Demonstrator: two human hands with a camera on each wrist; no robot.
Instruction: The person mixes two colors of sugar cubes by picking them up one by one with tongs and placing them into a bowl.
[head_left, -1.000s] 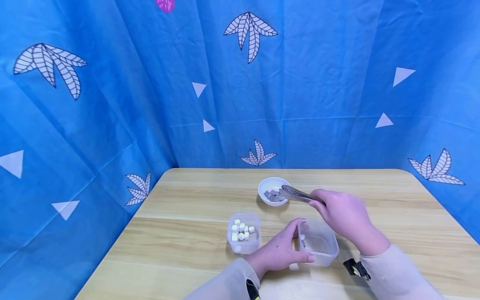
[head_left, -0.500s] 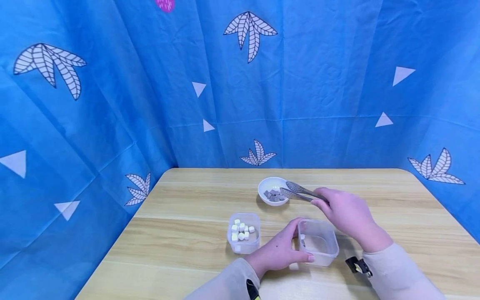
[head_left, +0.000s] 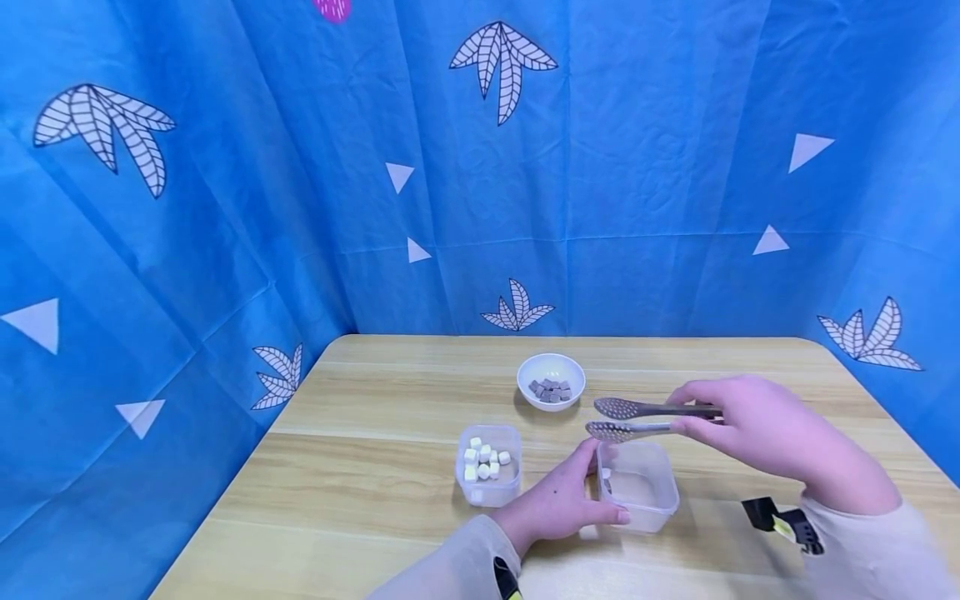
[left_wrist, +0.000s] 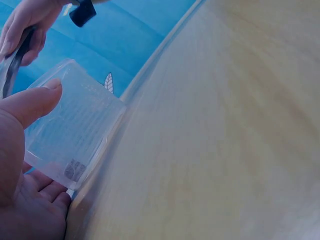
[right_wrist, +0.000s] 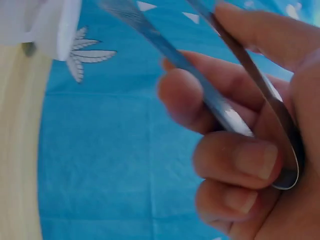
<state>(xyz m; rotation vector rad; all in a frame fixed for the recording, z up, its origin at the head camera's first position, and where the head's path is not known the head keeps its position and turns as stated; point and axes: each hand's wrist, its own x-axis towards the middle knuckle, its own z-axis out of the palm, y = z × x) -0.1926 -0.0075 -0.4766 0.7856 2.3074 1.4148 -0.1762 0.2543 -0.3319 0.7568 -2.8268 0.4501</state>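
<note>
My right hand holds metal tongs with perforated tips, spread apart with nothing between them. They hang just behind and above a clear plastic container. In the right wrist view, the fingers curl round the tongs' two arms. My left hand grips the container's left side, thumb on its near wall and fingers on the far side. Through its wall a few small grey pieces show at the bottom. Beyond it, a white bowl holds several grey cubes.
Left of my left hand stands a second clear plastic container with several white cubes in it. Everything stands on a wooden table. A blue patterned curtain hangs behind and along both sides.
The tongs have come away from over the bowl, moving right and nearer, and their tips are spread wider. My left hand and the container have stayed in place.
</note>
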